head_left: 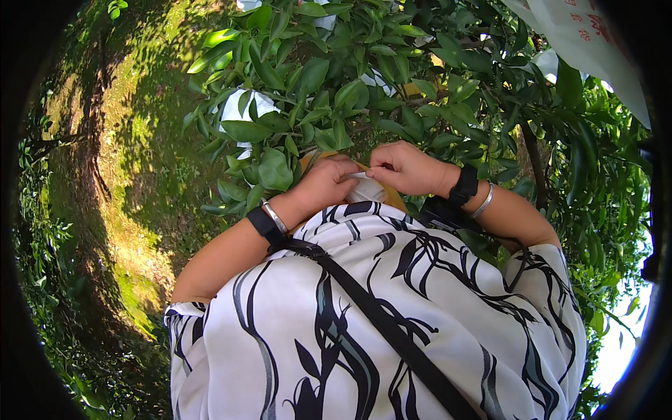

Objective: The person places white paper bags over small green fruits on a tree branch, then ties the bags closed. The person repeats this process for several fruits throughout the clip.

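Observation:
My left hand (328,181) and my right hand (407,167) meet close in front of my body, under the leaves of a broad-leaved tree (315,79). Between them is a thin white bag (365,189), probably paper, its upper edge pinched by the fingers of both hands. Part of the bag's lower side is hidden behind my patterned shirt. Something yellow (395,198), its kind unclear, shows behind and beside the bag. Both wrists carry a black band and a silver bangle.
White bags, one of them (244,110) at the upper left, hang among the leafy branches. A white sheet with red writing (588,47) crosses the upper right. A thin trunk (534,157) stands at the right. Sunlit, mossy ground (136,210) lies at the left.

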The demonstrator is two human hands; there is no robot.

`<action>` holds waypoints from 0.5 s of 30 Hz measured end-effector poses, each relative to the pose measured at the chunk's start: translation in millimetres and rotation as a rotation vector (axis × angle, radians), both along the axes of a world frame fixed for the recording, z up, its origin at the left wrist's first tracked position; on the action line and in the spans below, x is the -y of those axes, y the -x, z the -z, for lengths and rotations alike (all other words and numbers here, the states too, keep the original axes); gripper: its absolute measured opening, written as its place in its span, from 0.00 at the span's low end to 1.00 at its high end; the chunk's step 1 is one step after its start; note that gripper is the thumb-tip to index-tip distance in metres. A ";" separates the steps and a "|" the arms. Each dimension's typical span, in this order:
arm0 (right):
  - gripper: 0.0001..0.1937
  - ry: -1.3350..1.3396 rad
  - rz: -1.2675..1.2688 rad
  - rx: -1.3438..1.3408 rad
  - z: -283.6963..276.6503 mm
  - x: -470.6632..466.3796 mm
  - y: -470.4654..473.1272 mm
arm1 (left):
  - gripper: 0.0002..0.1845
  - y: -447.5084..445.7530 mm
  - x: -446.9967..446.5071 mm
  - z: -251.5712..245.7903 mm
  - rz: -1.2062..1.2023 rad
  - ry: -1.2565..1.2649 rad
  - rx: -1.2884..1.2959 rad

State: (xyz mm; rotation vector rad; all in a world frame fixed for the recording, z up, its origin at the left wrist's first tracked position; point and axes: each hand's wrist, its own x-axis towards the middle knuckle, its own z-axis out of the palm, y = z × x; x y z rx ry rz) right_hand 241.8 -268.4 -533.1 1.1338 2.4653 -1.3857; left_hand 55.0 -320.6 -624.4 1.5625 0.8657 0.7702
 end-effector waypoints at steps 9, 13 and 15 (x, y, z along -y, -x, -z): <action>0.16 0.098 -0.108 0.313 28.9 22.4 -15.3 | 0.03 -5.5 -0.7 21.3 -0.078 -0.338 -0.076; 0.14 -0.030 -0.121 0.520 45.5 30.5 -15.7 | 0.04 -4.9 -2.3 11.6 -0.096 -0.401 -0.071; 0.13 -0.164 -0.261 0.569 49.6 30.1 -17.8 | 0.05 -2.7 -2.3 -1.6 -0.082 -0.334 -0.036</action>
